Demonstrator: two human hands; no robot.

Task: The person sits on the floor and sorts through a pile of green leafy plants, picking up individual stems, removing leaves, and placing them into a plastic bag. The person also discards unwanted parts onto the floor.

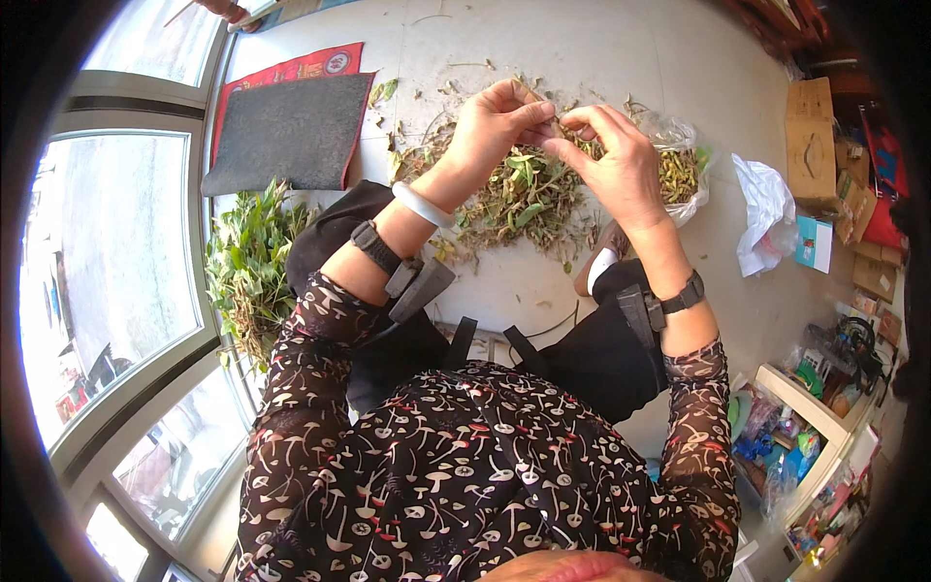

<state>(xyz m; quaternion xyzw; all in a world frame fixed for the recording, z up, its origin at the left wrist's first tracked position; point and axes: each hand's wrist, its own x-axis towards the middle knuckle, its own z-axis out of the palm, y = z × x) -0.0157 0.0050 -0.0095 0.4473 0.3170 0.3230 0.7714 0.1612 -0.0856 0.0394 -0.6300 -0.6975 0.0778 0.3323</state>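
Both my hands are raised over a pile of picked leaves and stems [524,200] on the floor. My left hand [502,120], wearing a pale bangle, pinches a thin brownish plant stem [537,96] between thumb and fingers. Facing it, my right hand [614,160] has its thumb and fingertips bent in close to that stem. Whether those fingertips grip part of the plant is too small to tell. Just beyond the right hand, a clear plastic bag [678,178] holds many green-yellow bean pods.
To the left, a heap of leafy plants [254,269] lies beside the glass door [124,240]. A dark mat with red edging [291,131] is further ahead. White plastic [764,214], cardboard boxes [809,142] and a cluttered drawer unit [796,407] stand right. Dry debris litters the tiles.
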